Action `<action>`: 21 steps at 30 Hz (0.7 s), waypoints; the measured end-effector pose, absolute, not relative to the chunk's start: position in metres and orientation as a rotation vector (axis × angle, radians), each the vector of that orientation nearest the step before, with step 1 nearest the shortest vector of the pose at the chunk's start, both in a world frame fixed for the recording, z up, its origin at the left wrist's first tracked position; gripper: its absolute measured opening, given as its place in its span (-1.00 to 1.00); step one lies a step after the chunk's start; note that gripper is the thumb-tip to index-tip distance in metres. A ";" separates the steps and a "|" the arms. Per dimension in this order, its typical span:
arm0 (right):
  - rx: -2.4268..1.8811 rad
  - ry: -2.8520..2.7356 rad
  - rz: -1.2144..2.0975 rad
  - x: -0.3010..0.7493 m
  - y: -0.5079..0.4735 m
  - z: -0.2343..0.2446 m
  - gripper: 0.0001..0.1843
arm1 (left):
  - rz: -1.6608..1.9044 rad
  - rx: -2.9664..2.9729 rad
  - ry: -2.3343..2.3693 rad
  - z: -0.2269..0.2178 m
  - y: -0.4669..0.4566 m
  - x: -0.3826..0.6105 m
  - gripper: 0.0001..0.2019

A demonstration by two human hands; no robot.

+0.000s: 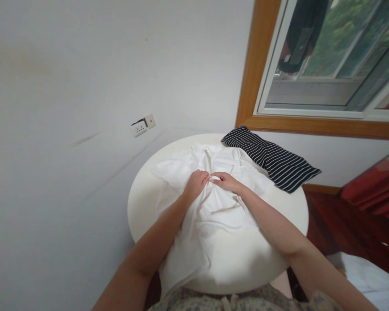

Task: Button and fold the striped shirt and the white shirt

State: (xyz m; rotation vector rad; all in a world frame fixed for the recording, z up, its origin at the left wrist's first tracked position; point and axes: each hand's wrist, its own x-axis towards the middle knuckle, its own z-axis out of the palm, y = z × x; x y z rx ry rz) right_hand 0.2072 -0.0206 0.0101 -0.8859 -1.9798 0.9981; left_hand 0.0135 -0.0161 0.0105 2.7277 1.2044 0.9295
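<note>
A white garment, perhaps a shirt, lies spread and creased over the round table, its near left part hanging over the front edge. My left hand is closed on the cloth at the garment's middle. From the right, my right hand pinches the same spot, and the fingertips of both hands meet there. Folds run outward from the pinched place. Whatever small part lies between the fingertips is too small to make out.
The round white table stands against the wall. A folded black-and-white striped cloth overhangs its far right edge. A wall socket is at the left, a wood-framed window at the right. A white bag-like thing is at lower right.
</note>
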 end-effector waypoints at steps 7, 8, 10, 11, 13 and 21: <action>-0.946 -1.963 1.018 0.210 -0.015 0.007 -0.63 | 0.955 2.654 1.215 0.010 -0.018 0.014 -0.81; -0.953 -1.954 1.020 0.210 -0.015 0.007 -0.64 | 0.955 2.663 1.211 0.010 -0.018 0.014 -0.81; -0.960 -1.934 1.042 0.211 -0.015 0.006 -0.66 | 0.944 2.689 1.206 0.011 -0.018 0.015 -0.80; -0.965 -1.921 1.061 0.211 -0.015 0.006 -0.67 | 0.930 2.705 1.202 0.012 -0.018 0.015 -0.80; -0.991 -1.892 1.123 0.213 -0.016 0.007 -0.70 | 0.897 2.740 1.173 0.013 -0.018 0.016 -0.78; -1.037 -1.922 1.185 0.217 -0.021 0.013 -0.83 | 0.839 2.736 1.008 0.022 -0.022 0.017 -0.73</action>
